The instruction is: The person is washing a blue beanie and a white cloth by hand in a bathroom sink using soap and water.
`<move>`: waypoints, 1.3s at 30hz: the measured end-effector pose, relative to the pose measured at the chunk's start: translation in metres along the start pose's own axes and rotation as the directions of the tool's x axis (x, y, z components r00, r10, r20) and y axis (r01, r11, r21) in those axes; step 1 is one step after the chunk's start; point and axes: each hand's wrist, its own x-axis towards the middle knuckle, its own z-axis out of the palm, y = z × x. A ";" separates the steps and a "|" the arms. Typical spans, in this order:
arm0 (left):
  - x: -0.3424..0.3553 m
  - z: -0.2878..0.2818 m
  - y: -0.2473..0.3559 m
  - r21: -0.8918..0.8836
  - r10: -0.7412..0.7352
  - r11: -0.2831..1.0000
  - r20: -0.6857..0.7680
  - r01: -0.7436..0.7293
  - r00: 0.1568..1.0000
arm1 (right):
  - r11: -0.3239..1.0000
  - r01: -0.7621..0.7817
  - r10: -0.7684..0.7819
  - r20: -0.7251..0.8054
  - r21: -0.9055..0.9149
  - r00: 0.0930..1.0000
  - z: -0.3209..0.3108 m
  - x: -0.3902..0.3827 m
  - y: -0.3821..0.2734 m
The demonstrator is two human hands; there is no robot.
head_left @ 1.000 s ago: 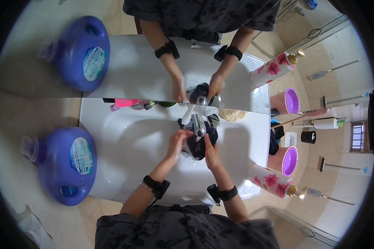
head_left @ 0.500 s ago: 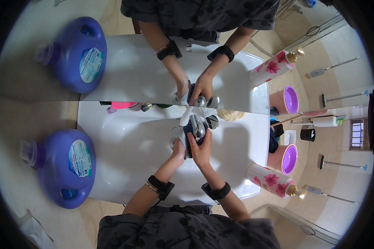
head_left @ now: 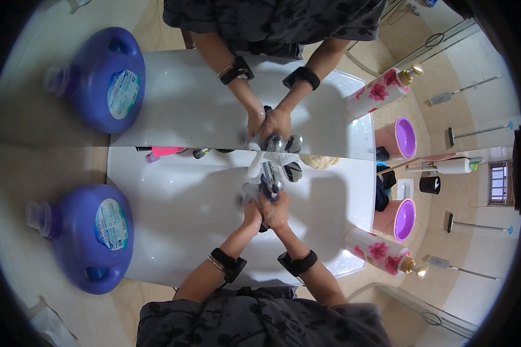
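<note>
My left hand (head_left: 252,216) and my right hand (head_left: 276,210) are close together over the white sink (head_left: 173,225), just below the chrome faucet (head_left: 274,179). Both are closed around a dark, flattish item (head_left: 264,227), mostly covered by my fingers; its kind cannot be made out. A whitish, partly see-through patch (head_left: 251,189) shows above my left fingers, perhaps a part of the item or wet cloth. Behind the faucet lies something white (head_left: 255,166). Each wrist wears a black band. The mirror (head_left: 202,115) repeats hands and faucet.
A big purple detergent jug (head_left: 81,237) stands at the sink's left. On the right rim is a floral pump bottle (head_left: 376,250). A cream scrubber puff (head_left: 320,161) and a pink item (head_left: 167,151) lie along the back edge. Beyond the sink stands a pink bucket (head_left: 395,220).
My hands have drawn slightly nearer to me and closed together around the dark item, which is now more hidden. My right fingers, earlier spread over it, are now bunched beneath the faucet.
</note>
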 end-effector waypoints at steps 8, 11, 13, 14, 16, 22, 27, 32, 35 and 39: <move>0.016 -0.028 -0.020 -0.214 -0.053 0.976 -0.033 0.045 0.998 | 0.834 -0.312 0.294 0.112 0.455 0.949 -0.030 0.011 -0.024; 0.005 -0.021 0.001 -0.377 0.036 0.926 0.064 -0.010 0.997 | 0.683 -0.474 0.364 0.304 0.556 0.880 -0.040 0.011 -0.043; -0.007 -0.016 0.022 -0.511 0.156 0.859 0.206 -0.030 0.966 | 0.463 -0.553 0.389 0.402 0.693 0.829 -0.038 0.012 -0.051; -0.014 -0.012 0.035 -0.567 0.226 0.824 0.298 -0.019 0.927 | 0.462 -0.553 0.390 0.401 0.693 0.829 -0.037 0.013 -0.049; -0.029 -0.008 0.064 -0.567 0.244 0.822 0.436 0.054 0.866 | 0.351 -0.625 0.427 0.475 0.697 0.770 -0.036 0.016 -0.041; 0.029 -0.017 0.018 -0.684 0.344 0.717 0.517 0.136 0.784 | 0.975 0.079 -0.043 0.173 -0.207 0.984 -0.037 0.012 -0.020; 0.005 -0.011 0.034 -0.261 0.290 0.925 0.018 -0.276 0.957 | 0.985 0.017 -0.076 0.349 0.171 0.934 -0.042 0.008 0.001; -0.021 0.000 0.058 0.258 0.465 0.865 -0.094 -0.430 0.880 | 0.992 0.114 -0.092 0.329 -0.050 0.940 -0.026 -0.005 -0.017; -0.011 0.002 0.047 0.272 0.519 0.837 -0.126 -0.474 0.845 | 0.998 0.014 0.005 0.269 -0.067 0.963 -0.018 -0.006 -0.014; -0.014 0.009 0.050 0.384 0.411 0.856 -0.102 -0.346 0.906 | 0.996 -0.090 0.091 0.170 -0.018 0.981 -0.011 0.000 0.013</move>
